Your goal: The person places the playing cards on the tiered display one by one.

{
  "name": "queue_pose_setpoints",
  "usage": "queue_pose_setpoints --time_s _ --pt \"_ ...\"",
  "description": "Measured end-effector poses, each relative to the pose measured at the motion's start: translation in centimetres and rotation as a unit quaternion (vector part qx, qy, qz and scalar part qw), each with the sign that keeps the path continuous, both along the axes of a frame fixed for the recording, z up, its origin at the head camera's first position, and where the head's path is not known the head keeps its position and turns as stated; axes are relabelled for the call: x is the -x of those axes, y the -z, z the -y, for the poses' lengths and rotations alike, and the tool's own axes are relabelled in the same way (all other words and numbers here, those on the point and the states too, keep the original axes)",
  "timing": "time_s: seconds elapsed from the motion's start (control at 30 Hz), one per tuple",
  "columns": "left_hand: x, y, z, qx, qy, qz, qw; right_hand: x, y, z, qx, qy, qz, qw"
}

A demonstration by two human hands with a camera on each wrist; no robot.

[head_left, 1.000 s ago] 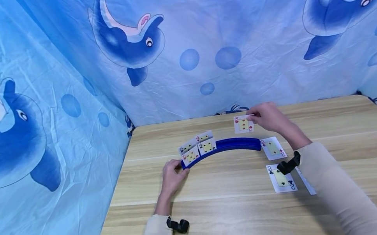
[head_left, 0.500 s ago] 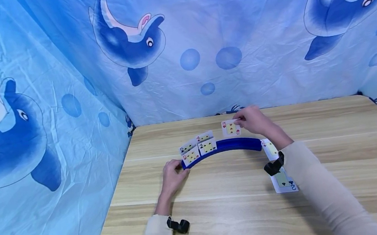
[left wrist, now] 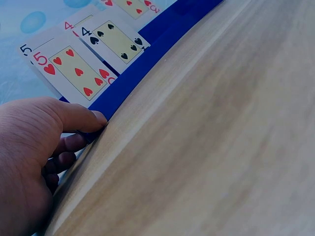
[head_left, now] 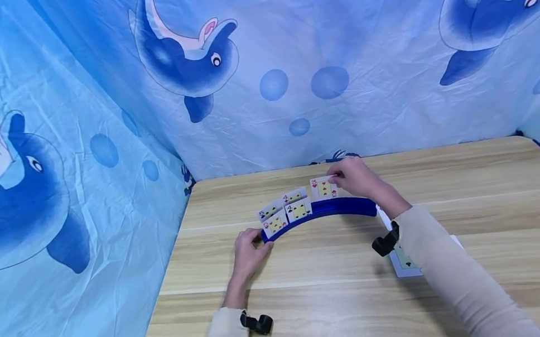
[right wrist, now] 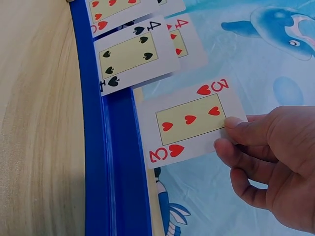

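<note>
My right hand [right wrist: 275, 157] pinches the three of hearts [right wrist: 189, 123] by its edge, thumb on its face. The card's lower edge is right at the back groove of the curved blue card holder [head_left: 340, 205]. My left hand [head_left: 250, 252] grips the holder's left end between thumb and fingers, as the left wrist view shows. Standing in the holder's front groove are the five of hearts [left wrist: 74, 73] and four of spades [left wrist: 115, 44]. Behind them lean a black five [head_left: 270, 210] and the four of diamonds [head_left: 295, 196], partly covered.
On the wooden table [head_left: 317, 309], right of the holder, lie several cards, including a club card [head_left: 405, 264], mostly hidden under my right sleeve [head_left: 443, 259]. A blue dolphin-print curtain [head_left: 313, 28] hangs behind the table's far edge.
My right hand has carried the three of hearts leftward and slightly down to the holder, beside the fours. The right forearm now covers more of the loose cards. My left hand has stayed put.
</note>
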State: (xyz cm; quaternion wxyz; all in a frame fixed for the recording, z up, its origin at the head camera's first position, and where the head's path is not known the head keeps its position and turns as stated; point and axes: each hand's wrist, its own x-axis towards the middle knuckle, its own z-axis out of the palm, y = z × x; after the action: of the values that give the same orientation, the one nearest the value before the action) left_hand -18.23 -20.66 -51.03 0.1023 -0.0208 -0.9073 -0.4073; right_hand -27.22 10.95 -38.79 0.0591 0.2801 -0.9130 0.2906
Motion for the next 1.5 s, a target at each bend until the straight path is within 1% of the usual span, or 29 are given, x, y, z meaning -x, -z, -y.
queue_pose_setpoints --time_s 0.17,0.4,0.63,0.83,1.0,1.13,1.33,1.5 --pt "0.1 -0.1 0.0 -0.002 -0.002 -0.004 1.0 -0.2 -0.3 0.2 -0.002 0.001 -0.009 1.0" --pt "0.0 -0.1 -0.2 -0.002 -0.004 0.008 1.0 -0.4 0.2 0.4 -0.011 0.002 0.01 1.0" --pt "-0.1 -0.1 -0.3 0.0 -0.003 -0.003 1.0 -0.4 0.7 0.4 -0.005 -0.011 0.002 1.0" --pt "-0.1 -0.1 -0.3 0.005 -0.001 -0.007 1.0 -0.8 0.6 -0.1 -0.009 -0.012 0.018 1.0" --pt "-0.1 -0.1 -0.2 -0.003 -0.004 0.004 1.0 -1.3 0.2 -1.0 -0.023 0.005 0.02 1.0" --pt "-0.1 0.0 -0.2 -0.005 -0.008 0.007 0.9999 -1.8 -0.1 -1.9 -0.024 0.021 0.021 0.999" --pt "0.0 0.2 -0.1 0.001 -0.006 0.005 1.0 -2.7 -0.1 -3.5 -0.025 0.035 0.024 0.999" --pt "0.1 0.2 -0.1 0.002 -0.003 -0.003 1.0 -3.5 0.0 -5.1 -0.034 0.047 0.023 0.998"
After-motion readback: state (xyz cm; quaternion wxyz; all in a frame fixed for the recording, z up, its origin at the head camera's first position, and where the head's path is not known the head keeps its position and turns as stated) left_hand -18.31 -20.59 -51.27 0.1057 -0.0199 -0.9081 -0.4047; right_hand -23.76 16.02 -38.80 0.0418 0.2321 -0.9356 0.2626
